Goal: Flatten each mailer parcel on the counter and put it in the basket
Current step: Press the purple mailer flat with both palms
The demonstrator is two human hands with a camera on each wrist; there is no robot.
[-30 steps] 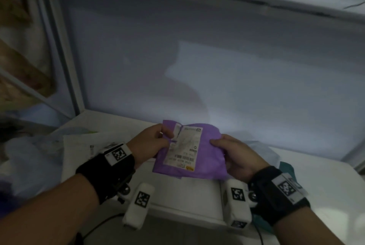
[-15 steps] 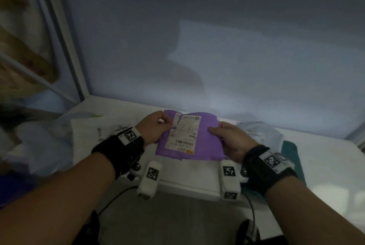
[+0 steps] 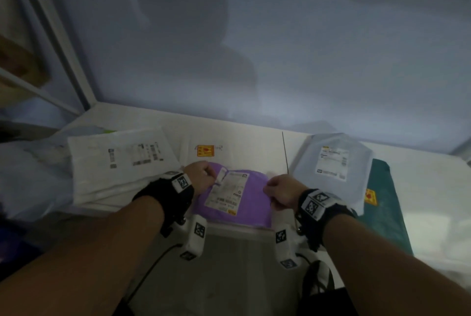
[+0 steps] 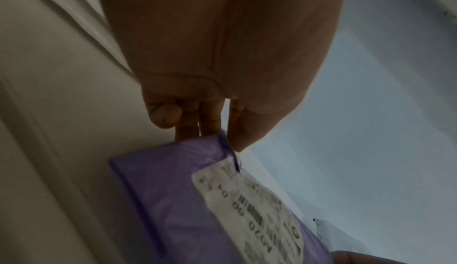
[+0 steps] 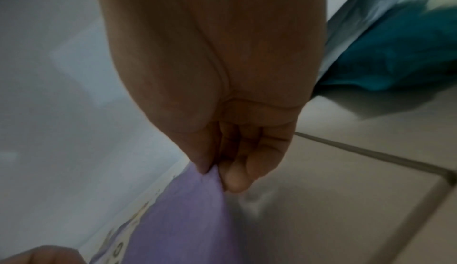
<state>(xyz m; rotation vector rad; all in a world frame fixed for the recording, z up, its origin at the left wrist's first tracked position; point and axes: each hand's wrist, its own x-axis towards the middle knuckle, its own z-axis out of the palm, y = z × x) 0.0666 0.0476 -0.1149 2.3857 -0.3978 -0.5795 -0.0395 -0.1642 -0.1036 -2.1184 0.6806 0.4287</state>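
A purple mailer parcel (image 3: 251,201) with a white shipping label lies low over the white counter (image 3: 244,142) near its front edge, held by both hands. My left hand (image 3: 201,175) pinches its upper left corner; in the left wrist view the thumb and fingers (image 4: 210,125) close on the purple mailer's (image 4: 178,199) edge. My right hand (image 3: 280,193) pinches the right edge, seen in the right wrist view as thumb and fingertips (image 5: 235,178) gripping the purple mailer's (image 5: 188,219) film. No basket is in view.
A white mailer (image 3: 119,162) lies left of the purple one, over pale bags at the far left. A grey-blue mailer (image 3: 328,162) lies to the right on a dark teal parcel (image 3: 384,211). A wall stands close behind the counter.
Both hands have brought the purple mailer down from mid-air to the counter near its front edge, while the head view tilted down and showed more of the counter.
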